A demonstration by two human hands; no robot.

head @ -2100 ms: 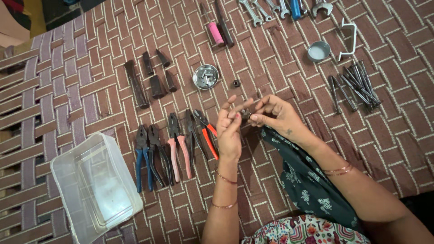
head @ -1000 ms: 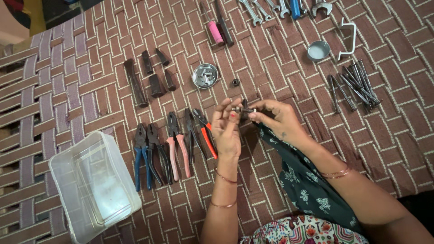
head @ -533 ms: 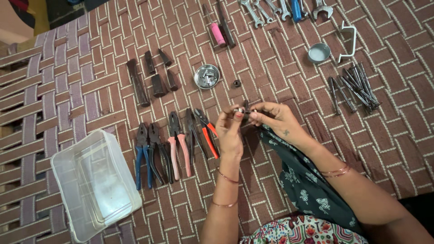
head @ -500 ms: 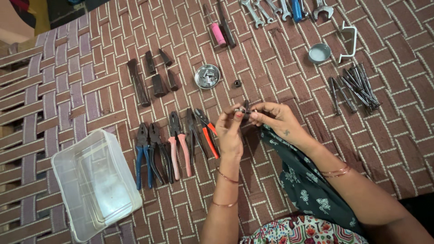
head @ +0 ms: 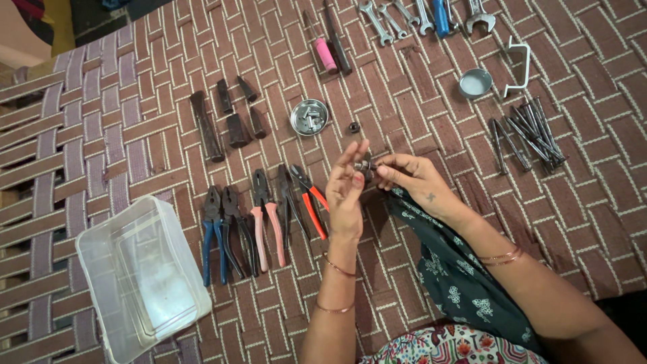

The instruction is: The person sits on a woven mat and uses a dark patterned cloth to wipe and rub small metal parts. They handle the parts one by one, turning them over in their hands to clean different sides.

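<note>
Woven cot [head: 101, 114], brown and maroon, laid with tools. Clear plastic box [head: 138, 276], near left. 5 pliers [head: 259, 216], in a row beside the left hand [head: 347, 192]. Steel dish [head: 309, 116], just above. Small dark bolt [head: 367, 165], pinched between both hands over the cot; left fingers partly spread, right hand [head: 411, 178] clenched on its end. Best kept straight and turned gently.
</note>
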